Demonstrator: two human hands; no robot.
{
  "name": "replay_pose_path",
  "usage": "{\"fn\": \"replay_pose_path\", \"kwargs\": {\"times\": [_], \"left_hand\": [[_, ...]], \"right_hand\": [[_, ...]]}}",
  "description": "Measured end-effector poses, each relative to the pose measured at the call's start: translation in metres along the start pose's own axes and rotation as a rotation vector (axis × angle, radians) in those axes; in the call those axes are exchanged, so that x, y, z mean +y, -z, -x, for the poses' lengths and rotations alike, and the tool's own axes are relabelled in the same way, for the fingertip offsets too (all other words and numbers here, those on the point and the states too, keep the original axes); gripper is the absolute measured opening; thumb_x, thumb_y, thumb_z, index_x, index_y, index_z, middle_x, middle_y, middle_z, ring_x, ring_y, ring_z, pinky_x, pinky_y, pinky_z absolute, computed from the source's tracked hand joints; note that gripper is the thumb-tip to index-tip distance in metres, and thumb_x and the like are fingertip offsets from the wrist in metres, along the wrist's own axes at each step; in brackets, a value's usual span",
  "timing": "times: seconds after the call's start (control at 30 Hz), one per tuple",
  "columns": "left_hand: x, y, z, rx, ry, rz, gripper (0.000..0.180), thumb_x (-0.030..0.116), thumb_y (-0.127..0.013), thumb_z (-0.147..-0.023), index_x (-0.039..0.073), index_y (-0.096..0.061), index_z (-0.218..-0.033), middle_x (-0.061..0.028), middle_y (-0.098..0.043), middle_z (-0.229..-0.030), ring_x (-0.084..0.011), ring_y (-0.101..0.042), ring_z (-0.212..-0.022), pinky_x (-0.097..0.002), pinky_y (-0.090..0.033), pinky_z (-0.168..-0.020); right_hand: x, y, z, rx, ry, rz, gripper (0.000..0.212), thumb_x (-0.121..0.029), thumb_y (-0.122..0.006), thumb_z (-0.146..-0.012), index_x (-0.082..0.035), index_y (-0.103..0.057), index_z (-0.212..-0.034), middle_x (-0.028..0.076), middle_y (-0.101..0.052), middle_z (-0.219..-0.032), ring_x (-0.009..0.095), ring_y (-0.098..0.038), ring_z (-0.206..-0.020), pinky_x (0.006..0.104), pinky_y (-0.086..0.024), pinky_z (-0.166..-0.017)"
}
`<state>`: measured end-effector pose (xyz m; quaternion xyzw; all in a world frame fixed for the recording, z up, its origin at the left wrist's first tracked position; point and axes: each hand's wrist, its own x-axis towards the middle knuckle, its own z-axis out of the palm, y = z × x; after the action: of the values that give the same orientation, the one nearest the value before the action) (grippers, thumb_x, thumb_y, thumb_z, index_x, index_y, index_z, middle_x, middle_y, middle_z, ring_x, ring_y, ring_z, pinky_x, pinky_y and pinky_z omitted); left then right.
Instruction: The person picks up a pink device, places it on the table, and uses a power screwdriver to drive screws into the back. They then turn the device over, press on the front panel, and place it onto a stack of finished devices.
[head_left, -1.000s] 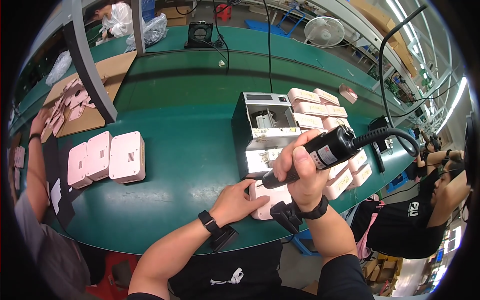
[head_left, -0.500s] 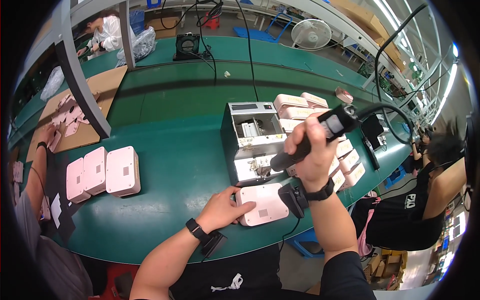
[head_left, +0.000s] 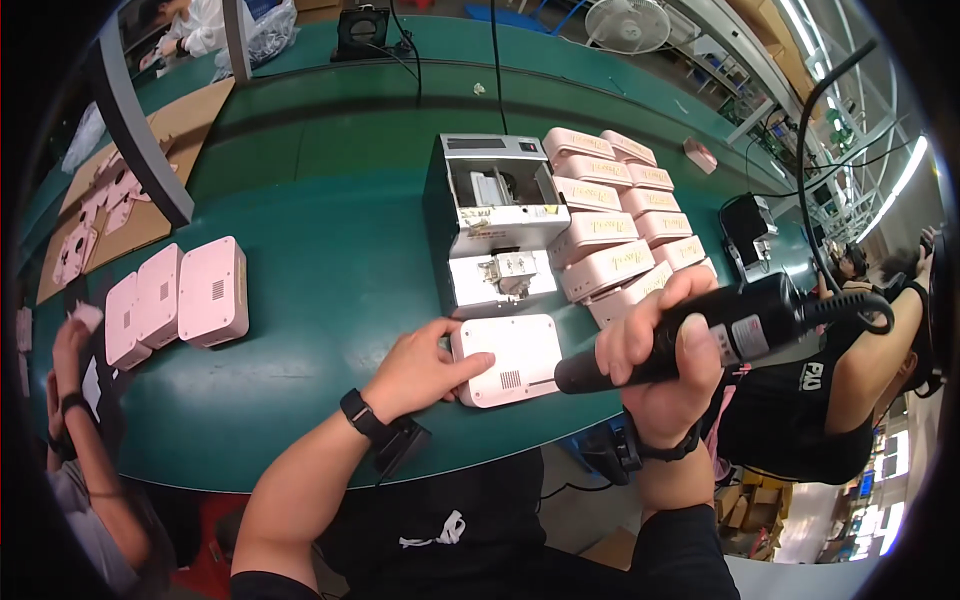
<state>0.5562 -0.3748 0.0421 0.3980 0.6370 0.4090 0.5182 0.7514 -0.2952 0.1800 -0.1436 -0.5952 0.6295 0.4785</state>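
A pink plastic case (head_left: 520, 345) lies flat on the green table, with screw holes at its corners and a vent grid on its face. My left hand (head_left: 425, 365) grips the case's left side, thumb on top and fingers along the edge. My right hand (head_left: 665, 365) is closed around a black corded electric screwdriver (head_left: 750, 325). The driver lies nearly level, its thin bit reaching left over the lower right part of the case. Whether the bit touches a screw, I cannot tell. Just beyond the case stands a silver-and-black screw feeder (head_left: 505, 225).
Stacked pink cases (head_left: 605, 265) stand right of the feeder. Three more pink cases (head_left: 213, 290) sit at the left. Cardboard (head_left: 185, 150) with flat pink parts lies farther left, near a co-worker's hands (head_left: 70, 350). Another person (head_left: 800, 420) is at the right.
The screwdriver has moved from the screw feeder's front to the case and tipped closer to level. My left hand keeps its hold. The view has shifted, and the co-worker's arm at the left has moved.
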Motion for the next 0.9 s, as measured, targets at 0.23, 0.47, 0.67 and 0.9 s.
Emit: {"fn": "replay_pose_path", "kwargs": {"times": [0.23,0.47,0.67,0.9], "left_hand": [[0.004,-0.003,0.002,-0.007,0.033,-0.011,0.073,0.04,-0.078,-0.085,-0.009,-0.05,-0.132,-0.0132,-0.073,-0.084,-0.0137,-0.069,-0.064,-0.026,-0.054,-0.055],[0.0,-0.005,0.003,0.021,-0.008,-0.014,0.073,0.046,-0.076,-0.084,-0.008,-0.054,-0.128,-0.0133,-0.073,-0.078,-0.0143,-0.068,-0.058,-0.026,-0.054,-0.055],[-0.001,-0.008,0.003,0.037,0.012,-0.002,0.07,0.047,-0.074,-0.085,-0.007,-0.055,-0.125,-0.0125,-0.073,-0.075,-0.0149,-0.069,-0.058,-0.0259,-0.054,-0.054],[0.001,-0.008,0.001,0.035,0.012,0.003,0.069,0.047,-0.073,-0.086,-0.006,-0.055,-0.124,-0.0131,-0.073,-0.075,-0.0154,-0.07,-0.059,-0.0261,-0.054,-0.055]], "right_hand": [[0.004,0.009,0.015,-0.043,0.036,0.01,0.033,-0.033,-0.058,-0.096,-0.008,-0.041,-0.108,0.007,-0.052,-0.067,0.017,-0.05,-0.048,0.034,-0.046,-0.051],[0.014,0.014,0.021,-0.026,0.013,0.017,0.035,-0.034,-0.06,-0.095,-0.008,-0.04,-0.107,0.007,-0.052,-0.067,0.017,-0.05,-0.048,0.0337,-0.046,-0.051],[0.024,0.011,0.025,-0.06,0.047,0.018,0.035,-0.032,-0.061,-0.095,-0.008,-0.038,-0.107,0.007,-0.053,-0.069,0.017,-0.051,-0.05,0.0323,-0.046,-0.051],[0.026,0.014,0.028,-0.085,0.045,0.015,0.037,-0.032,-0.063,-0.094,-0.008,-0.038,-0.106,0.008,-0.053,-0.07,0.017,-0.051,-0.052,0.0315,-0.046,-0.051]]}}
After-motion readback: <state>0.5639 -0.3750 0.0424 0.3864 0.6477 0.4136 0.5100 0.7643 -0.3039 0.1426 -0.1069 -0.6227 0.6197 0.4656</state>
